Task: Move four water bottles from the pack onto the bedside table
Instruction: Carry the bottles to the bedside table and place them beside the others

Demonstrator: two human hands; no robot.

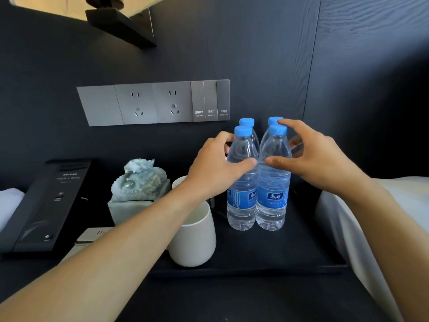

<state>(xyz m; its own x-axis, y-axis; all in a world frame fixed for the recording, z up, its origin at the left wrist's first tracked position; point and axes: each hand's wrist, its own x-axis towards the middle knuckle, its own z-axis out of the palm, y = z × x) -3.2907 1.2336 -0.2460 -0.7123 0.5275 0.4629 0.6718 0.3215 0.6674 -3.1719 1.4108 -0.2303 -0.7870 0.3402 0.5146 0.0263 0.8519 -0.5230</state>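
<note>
Two clear water bottles with blue caps and blue labels stand side by side on the black tray (278,252): a front left bottle (241,205) and a front right bottle (271,205). Two more stand right behind them, only their caps and shoulders showing, the rear left bottle (247,122) and the rear right bottle (273,119). My left hand (216,166) wraps the left pair at the shoulder, thumb on the front left bottle. My right hand (313,156) wraps the right pair, thumb on the front right bottle, index finger on the rear cap. No pack is in view.
A white mug (192,238) stands on the tray just left of the bottles, under my left forearm, with a second mug (178,182) behind it. A jade carving (139,180) and a black phone unit (39,205) sit further left. White bedding (371,217) borders the right; wall sockets (153,103) are above.
</note>
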